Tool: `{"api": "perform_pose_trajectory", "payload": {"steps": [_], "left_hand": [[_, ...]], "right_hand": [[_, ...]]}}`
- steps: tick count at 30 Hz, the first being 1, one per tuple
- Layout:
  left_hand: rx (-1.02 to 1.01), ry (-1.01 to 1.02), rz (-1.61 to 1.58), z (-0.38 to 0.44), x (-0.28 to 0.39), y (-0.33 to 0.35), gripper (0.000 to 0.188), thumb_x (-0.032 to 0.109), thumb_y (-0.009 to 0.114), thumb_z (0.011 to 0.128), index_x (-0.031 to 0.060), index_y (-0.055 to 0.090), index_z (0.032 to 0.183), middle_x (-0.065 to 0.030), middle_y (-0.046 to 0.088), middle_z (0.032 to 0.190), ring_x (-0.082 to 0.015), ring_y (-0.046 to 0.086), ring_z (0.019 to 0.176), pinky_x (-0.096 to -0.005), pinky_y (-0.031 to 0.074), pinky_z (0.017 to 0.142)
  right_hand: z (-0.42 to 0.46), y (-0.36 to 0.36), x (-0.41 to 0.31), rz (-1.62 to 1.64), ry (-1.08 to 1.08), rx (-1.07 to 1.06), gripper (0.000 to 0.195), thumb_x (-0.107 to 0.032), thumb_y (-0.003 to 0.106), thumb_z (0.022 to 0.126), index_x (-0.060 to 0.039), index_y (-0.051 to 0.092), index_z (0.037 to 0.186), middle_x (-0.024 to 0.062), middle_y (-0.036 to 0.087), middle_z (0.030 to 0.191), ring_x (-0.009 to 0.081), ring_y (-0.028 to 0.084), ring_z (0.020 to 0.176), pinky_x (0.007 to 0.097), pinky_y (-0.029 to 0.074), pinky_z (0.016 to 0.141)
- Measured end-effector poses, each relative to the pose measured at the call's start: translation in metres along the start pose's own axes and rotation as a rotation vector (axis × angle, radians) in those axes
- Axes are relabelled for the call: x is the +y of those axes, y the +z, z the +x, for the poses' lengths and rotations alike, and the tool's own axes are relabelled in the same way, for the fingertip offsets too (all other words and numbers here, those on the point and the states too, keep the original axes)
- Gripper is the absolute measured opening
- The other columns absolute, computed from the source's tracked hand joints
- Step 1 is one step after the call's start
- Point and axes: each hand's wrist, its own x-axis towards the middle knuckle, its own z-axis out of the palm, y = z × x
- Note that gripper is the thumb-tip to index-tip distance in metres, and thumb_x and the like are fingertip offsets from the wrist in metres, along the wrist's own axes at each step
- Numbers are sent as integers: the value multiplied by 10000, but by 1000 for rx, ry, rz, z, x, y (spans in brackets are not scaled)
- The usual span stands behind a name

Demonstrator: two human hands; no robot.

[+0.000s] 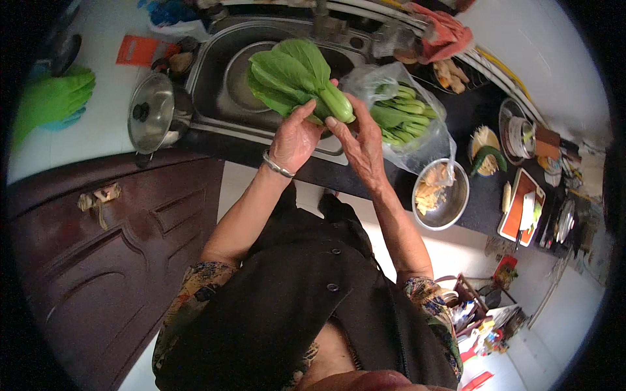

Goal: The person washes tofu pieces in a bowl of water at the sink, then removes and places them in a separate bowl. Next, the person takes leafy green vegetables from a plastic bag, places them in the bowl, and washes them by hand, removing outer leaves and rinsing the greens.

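A head of bok choy [298, 73] is held between both hands above the front part of the sink [208, 51], its leaves pointing up and left and its pale base toward the right. My left hand [298, 137] supports it from below, thumb against the leaves near the stem. My right hand [359, 134] has its thumb and fingers around the base. In the sink, behind the leaves, is a round metal basin [234, 80]. Just right of my right hand, an open clear plastic bag [430, 139] holds several more green stalks [403, 115].
A lidded pot [154, 115] stands left of the sink. On the dark counter at right are a steel bowl [447, 217] with pale yellowish food, a dish with a green gourd-like vegetable [489, 156], and a cutting board [513, 207] with a cleaver [527, 212].
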Motion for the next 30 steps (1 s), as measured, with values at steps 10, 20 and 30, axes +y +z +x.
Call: {"api": "perform_pose_trajectory", "payload": {"steps": [10, 20, 30], "left_hand": [[139, -37, -345, -19, 37, -66, 511, 253, 458, 842, -27, 361, 1258, -156, 430, 1272, -263, 360, 1221, -415, 248, 1036], [305, -12, -264, -4, 49, -116, 440, 253, 493, 853, 13, 408, 1211, -124, 477, 1209, -254, 432, 1132, -427, 306, 987], [663, -88, -94, 67, 82, -202, 671, 329, 571, 824, 34, 244, 1331, -187, 230, 1374, -318, 261, 1261, -517, 217, 1032]], "right_hand": [[18, 53, 41, 579, 513, -100, 509, -391, 455, 873, -11, 438, 1212, 129, 532, 1146, 219, 527, 1037, 352, 400, 891], [35, 81, 76, 429, 684, -260, 572, -469, 426, 867, 7, 475, 1181, 148, 589, 1037, 232, 599, 870, 335, 473, 783], [18, 36, 26, -224, 133, 29, 308, -171, 574, 837, -12, 527, 1096, 126, 612, 968, 191, 602, 851, 285, 475, 693]]}}
